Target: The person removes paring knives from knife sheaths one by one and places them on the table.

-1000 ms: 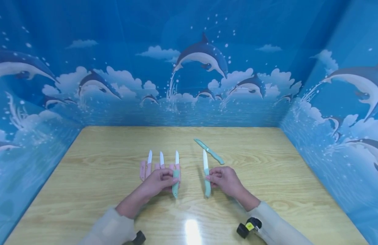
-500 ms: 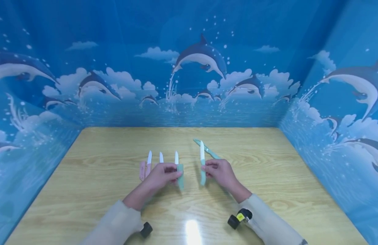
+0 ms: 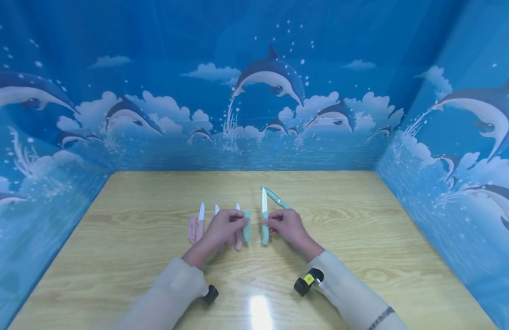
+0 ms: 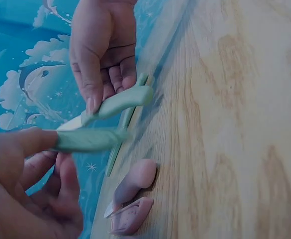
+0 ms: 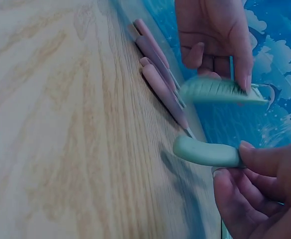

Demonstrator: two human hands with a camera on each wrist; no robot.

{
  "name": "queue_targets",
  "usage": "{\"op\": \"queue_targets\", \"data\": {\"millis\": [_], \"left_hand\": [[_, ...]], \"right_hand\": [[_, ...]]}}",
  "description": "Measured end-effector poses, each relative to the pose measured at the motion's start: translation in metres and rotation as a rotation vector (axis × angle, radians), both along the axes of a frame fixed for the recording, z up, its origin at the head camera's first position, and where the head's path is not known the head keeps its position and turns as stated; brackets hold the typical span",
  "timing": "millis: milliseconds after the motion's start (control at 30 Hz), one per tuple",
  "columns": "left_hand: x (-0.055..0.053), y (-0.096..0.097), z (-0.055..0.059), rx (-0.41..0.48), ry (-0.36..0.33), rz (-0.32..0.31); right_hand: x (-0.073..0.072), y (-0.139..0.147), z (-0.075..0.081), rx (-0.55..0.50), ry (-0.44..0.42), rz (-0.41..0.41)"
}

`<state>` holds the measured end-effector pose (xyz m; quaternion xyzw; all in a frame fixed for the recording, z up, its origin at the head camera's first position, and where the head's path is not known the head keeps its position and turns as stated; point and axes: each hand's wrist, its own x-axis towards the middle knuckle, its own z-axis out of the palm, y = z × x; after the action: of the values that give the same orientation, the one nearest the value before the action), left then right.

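Observation:
In the head view my left hand (image 3: 222, 228) pinches a pale green knife sheath (image 3: 248, 227) between thumb and fingers. Close to its right, my right hand (image 3: 288, 226) grips the green handle of a paring knife (image 3: 265, 233), its white blade bare and pointing away from me. A small gap separates sheath and knife. The right wrist view shows the sheath's slotted side (image 5: 220, 91) above the knife's curved handle (image 5: 205, 152). Behind my right hand lies a second green knife (image 3: 277, 198), slanted on the table and partly hidden.
Pink-handled knives (image 3: 200, 228) with white blades lie in a row at the left, beside pink sheaths (image 3: 191, 230); my left hand covers some of them. The wooden table (image 3: 341, 197) ends at blue dolphin-printed curtains (image 3: 254, 151) at the back and sides.
Both hands have moved away from me and toward each other, bringing the green sheath and the bare knife close together. The pink knives have stayed in place.

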<state>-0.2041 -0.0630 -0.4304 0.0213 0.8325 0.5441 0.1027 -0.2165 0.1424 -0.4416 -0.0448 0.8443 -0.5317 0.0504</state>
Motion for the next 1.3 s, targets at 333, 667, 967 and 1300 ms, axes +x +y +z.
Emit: {"op": "queue_targets", "data": {"millis": [333, 667, 967, 1300], "left_hand": [[-0.003, 0.009, -0.002, -0.162, 0.078, -0.001], [-0.005, 0.026, -0.002, -0.478, 0.203, -0.05], [-0.007, 0.032, -0.009, -0.742, 0.393, -0.083], [-0.011, 0.039, -0.011, -0.794, 0.373, -0.058]], "right_hand": [[-0.006, -0.012, -0.006, 0.069, -0.068, 0.024], [-0.01, -0.021, -0.01, 0.251, -0.003, -0.018], [-0.011, -0.026, -0.015, 0.427, 0.104, 0.037], [-0.009, -0.026, -0.007, 0.478, 0.09, 0.1]]}}
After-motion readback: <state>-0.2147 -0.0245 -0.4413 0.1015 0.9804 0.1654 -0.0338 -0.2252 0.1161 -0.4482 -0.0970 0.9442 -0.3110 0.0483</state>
